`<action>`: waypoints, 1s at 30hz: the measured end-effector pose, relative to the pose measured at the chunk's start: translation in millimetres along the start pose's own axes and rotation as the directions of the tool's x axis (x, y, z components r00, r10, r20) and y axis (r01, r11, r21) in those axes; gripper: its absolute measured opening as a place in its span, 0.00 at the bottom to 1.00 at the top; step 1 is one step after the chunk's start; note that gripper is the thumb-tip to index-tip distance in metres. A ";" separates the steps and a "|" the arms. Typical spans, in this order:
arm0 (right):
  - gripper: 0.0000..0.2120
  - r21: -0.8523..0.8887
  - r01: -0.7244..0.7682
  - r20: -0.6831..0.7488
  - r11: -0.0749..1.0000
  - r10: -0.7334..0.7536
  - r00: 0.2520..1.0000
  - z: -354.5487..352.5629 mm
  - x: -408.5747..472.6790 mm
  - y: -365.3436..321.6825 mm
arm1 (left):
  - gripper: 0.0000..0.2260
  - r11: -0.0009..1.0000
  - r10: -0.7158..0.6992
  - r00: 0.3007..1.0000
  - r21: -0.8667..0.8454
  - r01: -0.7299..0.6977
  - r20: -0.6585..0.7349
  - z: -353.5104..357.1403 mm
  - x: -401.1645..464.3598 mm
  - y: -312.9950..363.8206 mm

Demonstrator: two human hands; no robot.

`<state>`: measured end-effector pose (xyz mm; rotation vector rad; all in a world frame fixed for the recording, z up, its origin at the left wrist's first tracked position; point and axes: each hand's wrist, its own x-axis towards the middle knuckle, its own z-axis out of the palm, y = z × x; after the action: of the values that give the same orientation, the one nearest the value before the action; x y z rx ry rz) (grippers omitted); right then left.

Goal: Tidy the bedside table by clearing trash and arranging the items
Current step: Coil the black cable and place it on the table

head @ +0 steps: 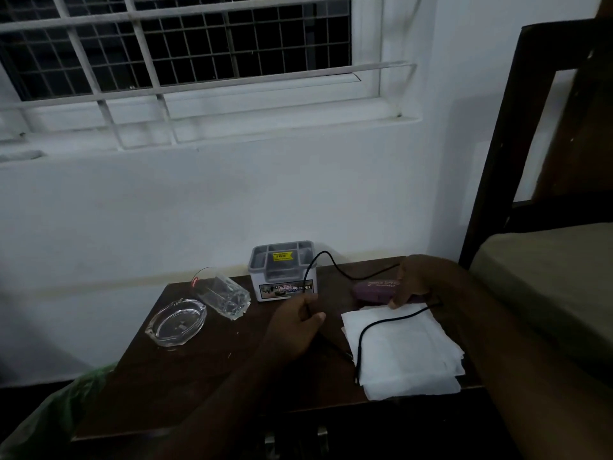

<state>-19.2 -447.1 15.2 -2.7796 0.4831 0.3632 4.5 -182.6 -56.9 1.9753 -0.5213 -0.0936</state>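
A dark wooden bedside table [185, 376] stands under the window. My left hand [298, 322] is closed around a black cable [335, 263], which loops up behind a grey lidded box [283, 272] and trails over a stack of white paper napkins [404, 353]. My right hand [418, 280] grips the right end of a purple oval case [371, 290] lying behind the napkins. At the table's left are a clear glass ashtray [175, 322] and a clear glass tumbler [225, 295] lying on its side.
A green plastic bag [56, 416] hangs at the lower left beside the table. A bed with a dark wooden headboard [517, 127] and an olive mattress [547, 277] stands to the right. The white wall and barred window are behind.
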 end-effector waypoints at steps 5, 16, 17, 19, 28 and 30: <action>0.36 0.074 0.019 -0.018 0.997 -0.017 1.000 12.6 5.5 -7.6 | 0.21 0.957 0.284 0.959 0.058 -0.284 0.011 -8.6 23.2 48.7; 0.47 0.311 -0.096 -0.319 0.946 0.199 0.927 43.3 34.8 -17.5 | 0.32 0.801 0.590 0.798 0.039 -0.598 0.123 -25.5 19.4 139.1; 0.47 0.330 -0.110 -0.341 0.938 0.227 0.912 45.9 36.4 -15.9 | 0.33 0.801 0.591 0.799 0.038 -0.598 0.111 -28.6 18.2 144.0; 0.47 0.334 -0.125 -0.363 0.934 0.250 0.897 49.6 39.0 -12.7 | 0.33 0.805 0.588 0.803 0.025 -0.593 0.100 -34.4 15.5 149.7; 0.48 0.292 -0.192 -0.376 0.937 0.297 0.878 54.8 41.1 -7.2 | 0.36 0.854 0.520 0.849 -0.021 -0.521 0.091 -49.7 -0.5 137.7; 0.48 0.290 -0.199 -0.382 0.936 0.303 0.873 52.8 37.2 -6.5 | 0.37 0.862 0.506 0.857 -0.028 -0.506 0.095 -52.8 -3.8 135.4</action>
<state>6.8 -434.6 -43.0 -2.5482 0.9325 -0.2453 -26.6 -185.6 85.0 1.7749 -1.0921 0.1400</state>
